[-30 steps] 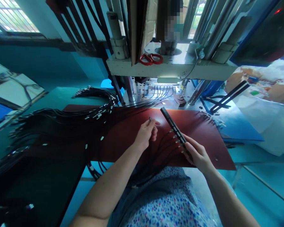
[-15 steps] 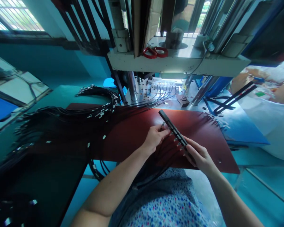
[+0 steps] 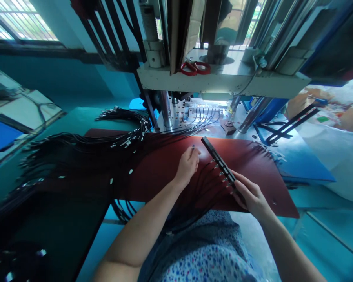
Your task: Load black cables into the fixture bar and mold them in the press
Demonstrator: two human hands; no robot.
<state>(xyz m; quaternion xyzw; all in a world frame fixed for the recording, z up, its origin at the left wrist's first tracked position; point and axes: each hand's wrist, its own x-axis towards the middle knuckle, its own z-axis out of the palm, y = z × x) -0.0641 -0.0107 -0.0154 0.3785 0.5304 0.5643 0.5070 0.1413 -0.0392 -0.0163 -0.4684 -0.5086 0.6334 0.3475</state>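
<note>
My right hand (image 3: 251, 194) grips the near end of a long black holder bar (image 3: 219, 161) that slants up and away over the dark red mat (image 3: 253, 168). Several black cables with metal tips are plugged along the bar's left side and trail down to my lap. My left hand (image 3: 187, 166) is closed in a pinch on one cable's metal tip (image 3: 192, 148), held just left of the bar's far end, a short gap away from it.
A big bundle of black cables (image 3: 85, 145) with metal tips fans over the table's left half. Behind the mat stands a press machine (image 3: 220, 82), with cables in its lit fixture (image 3: 202, 111) and red scissors (image 3: 195, 67) on top. Black bars (image 3: 291, 121) lie at right.
My left hand went to the bar with a cable tip, then drew back left and up; it now holds a tip beside the bar's far end. The right hand kept its grip.
</note>
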